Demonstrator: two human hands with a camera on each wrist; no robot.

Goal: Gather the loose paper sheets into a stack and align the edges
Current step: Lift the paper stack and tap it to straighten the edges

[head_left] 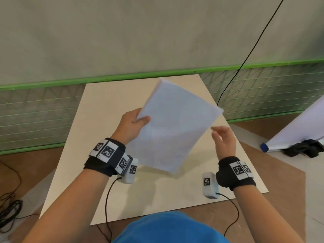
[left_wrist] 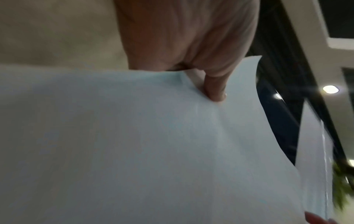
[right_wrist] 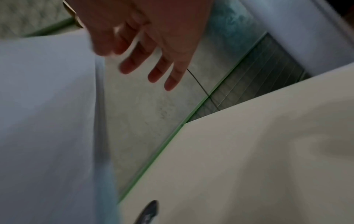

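Note:
A stack of white paper sheets (head_left: 175, 127) hangs tilted in the air above the beige board (head_left: 98, 120). My left hand (head_left: 135, 123) pinches its left edge, thumb on top. In the left wrist view the thumb (left_wrist: 214, 89) presses on the paper stack (left_wrist: 134, 144). My right hand (head_left: 222, 139) hovers beside the stack's right edge with relaxed, spread fingers and holds nothing. The right wrist view shows those fingers (right_wrist: 155, 66) next to the paper stack (right_wrist: 47, 113), apart from it. The stack's lower corner is blurred.
The beige board lies on a brown floor. A green-edged mesh panel (head_left: 35, 111) and a grey wall stand behind it. A rolled white sheet with a blue cap (head_left: 264, 147) and black cloth (head_left: 303, 149) lie at the right. Black cables (head_left: 8, 211) run at left and from the wrist units.

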